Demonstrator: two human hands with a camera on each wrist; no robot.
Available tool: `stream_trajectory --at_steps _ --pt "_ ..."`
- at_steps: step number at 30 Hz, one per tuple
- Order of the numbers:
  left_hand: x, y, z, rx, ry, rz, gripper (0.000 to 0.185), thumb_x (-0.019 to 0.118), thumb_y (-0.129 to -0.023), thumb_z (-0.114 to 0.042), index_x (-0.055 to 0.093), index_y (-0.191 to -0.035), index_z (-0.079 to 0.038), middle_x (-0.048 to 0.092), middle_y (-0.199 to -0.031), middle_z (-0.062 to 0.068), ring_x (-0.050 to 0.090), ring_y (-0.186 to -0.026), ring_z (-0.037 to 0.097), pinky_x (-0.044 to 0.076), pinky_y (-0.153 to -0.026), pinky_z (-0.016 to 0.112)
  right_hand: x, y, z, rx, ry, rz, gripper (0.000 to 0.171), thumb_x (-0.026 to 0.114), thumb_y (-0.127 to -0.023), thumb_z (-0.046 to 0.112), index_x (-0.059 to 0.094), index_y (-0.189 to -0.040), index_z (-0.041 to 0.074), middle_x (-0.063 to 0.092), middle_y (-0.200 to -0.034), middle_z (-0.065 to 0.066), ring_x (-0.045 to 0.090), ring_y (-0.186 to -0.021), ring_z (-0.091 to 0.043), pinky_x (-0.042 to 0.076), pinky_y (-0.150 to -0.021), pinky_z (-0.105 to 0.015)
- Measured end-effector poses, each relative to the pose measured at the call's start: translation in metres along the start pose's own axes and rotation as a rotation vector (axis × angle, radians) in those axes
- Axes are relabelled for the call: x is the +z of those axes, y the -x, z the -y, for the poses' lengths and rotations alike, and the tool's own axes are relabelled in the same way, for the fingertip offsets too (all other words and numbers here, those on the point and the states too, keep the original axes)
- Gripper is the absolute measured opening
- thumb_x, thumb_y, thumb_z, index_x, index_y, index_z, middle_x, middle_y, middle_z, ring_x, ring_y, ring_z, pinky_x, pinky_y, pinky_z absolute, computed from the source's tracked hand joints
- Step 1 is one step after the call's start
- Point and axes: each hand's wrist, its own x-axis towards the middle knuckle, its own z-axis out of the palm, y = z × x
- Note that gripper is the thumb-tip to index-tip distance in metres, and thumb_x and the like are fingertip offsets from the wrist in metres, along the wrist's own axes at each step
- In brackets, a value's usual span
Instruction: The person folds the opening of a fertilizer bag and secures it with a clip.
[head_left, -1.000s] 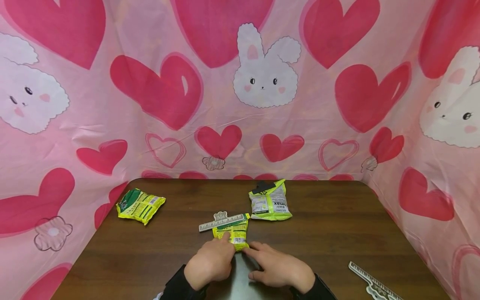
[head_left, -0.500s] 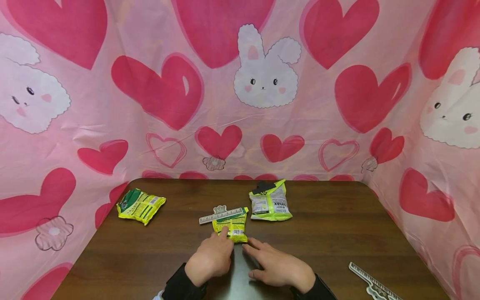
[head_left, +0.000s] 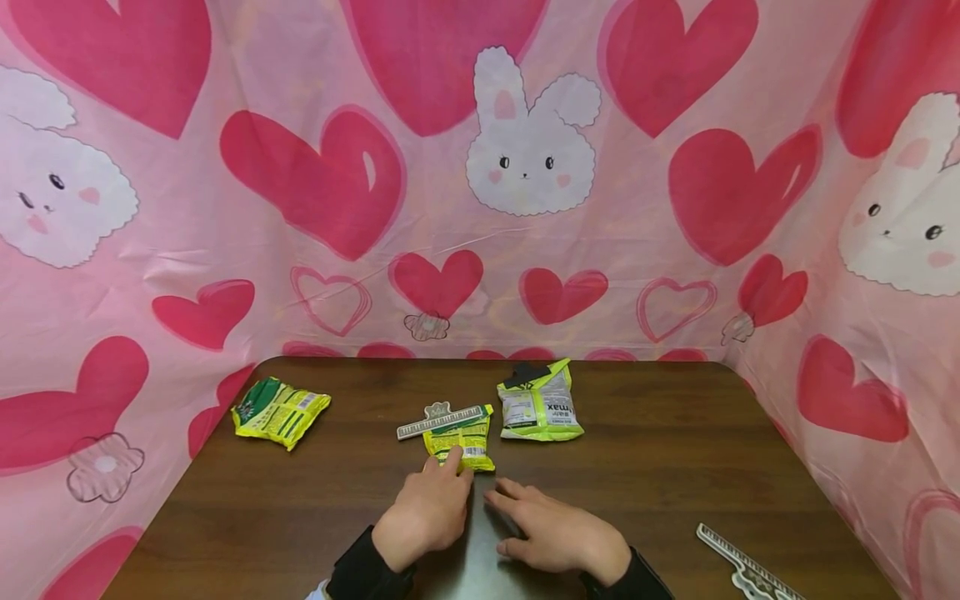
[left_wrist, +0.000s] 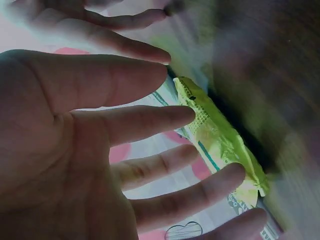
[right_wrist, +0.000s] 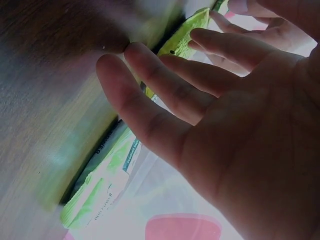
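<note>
Far left edge of the table (head_left: 660, 467): one green-and-yellow snack packet (head_left: 280, 409) lay flat by itself, nothing on its mouth, well apart from my hands.

Centre, toward the back half: the small yellow packet (head_left: 459, 443) sat with a grey sealing clip (head_left: 441, 422) across its far end. The clip ran slantwise and stuck out past the packet's left side. My left hand (head_left: 424, 513) lay palm down just short of it, fingers straight and spread, with the tip of one finger (head_left: 452, 457) resting on the packet's near edge. From the left wrist view the fingers were fanned out and gripped nothing; the packet's crimped edge (left_wrist: 220, 142) lay just past the fingertips.

Just right of that, my right hand (head_left: 558, 533) rested flat on the wood, fingers loosely splayed, near the small packet but apart from it. It held nothing.

Behind and to the right, toward the back edge: a larger white-and-green packet (head_left: 539, 407) with a black clip (head_left: 527, 374) on its top end.

Near right corner: a spare grey clip (head_left: 746, 567) lay loose at the front edge.

My reading: the clipped packet was being slid toward the back. Next would likely call for reaching for the spare clip and the bare packet at the left edge.
</note>
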Motion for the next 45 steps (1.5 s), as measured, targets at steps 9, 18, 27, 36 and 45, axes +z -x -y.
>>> stream_trajectory --at_steps 9,18,27,36,45 --pt "0.004 -0.003 -0.002 -0.027 0.028 0.014 0.040 0.073 -0.099 -0.029 0.068 -0.133 -0.008 0.044 -0.135 0.010 0.057 -0.107 0.035 0.057 -0.074 0.050 0.000 0.000 -0.001 -0.005 -0.004 0.007 0.063 0.071 -0.101 0.038 0.051 -0.157 0.015 0.039 -0.164 -0.011 0.041 -0.148 -0.035 0.038 -0.114 -0.054" --pt "0.008 -0.008 0.000 -0.041 0.018 0.003 0.048 0.073 -0.099 -0.034 0.065 -0.138 -0.007 0.043 -0.138 0.012 0.057 -0.109 0.036 0.055 -0.078 0.056 -0.001 -0.001 0.000 -0.002 0.002 0.010 0.061 0.071 -0.102 0.038 0.053 -0.156 0.016 0.043 -0.162 -0.010 0.044 -0.146 -0.034 0.039 -0.114 -0.055" --pt "0.012 -0.009 -0.002 -0.066 0.008 -0.056 0.052 0.073 -0.099 -0.037 0.062 -0.141 -0.008 0.037 -0.146 0.013 0.057 -0.112 0.039 0.053 -0.077 0.059 0.000 -0.002 0.000 -0.007 0.019 0.002 0.061 0.072 -0.101 0.038 0.055 -0.154 0.015 0.044 -0.161 -0.011 0.045 -0.145 -0.032 0.039 -0.114 -0.053" --pt "0.013 -0.011 -0.002 -0.013 0.003 -0.025 0.049 0.070 -0.102 -0.034 0.061 -0.143 -0.009 0.037 -0.152 0.009 0.048 -0.129 0.037 0.049 -0.088 0.063 -0.002 0.000 0.001 0.004 0.005 0.001 0.060 0.072 -0.101 0.039 0.055 -0.154 0.015 0.044 -0.161 -0.011 0.045 -0.145 -0.030 0.040 -0.113 -0.053" --pt "0.017 -0.013 0.000 -0.022 -0.032 -0.039 0.058 0.069 -0.101 -0.035 0.056 -0.150 -0.008 0.035 -0.159 0.010 0.039 -0.136 0.037 0.043 -0.096 0.068 -0.001 0.001 0.000 -0.005 0.014 -0.004 0.061 0.071 -0.101 0.038 0.054 -0.155 0.015 0.043 -0.162 -0.012 0.043 -0.147 -0.032 0.040 -0.114 -0.052"
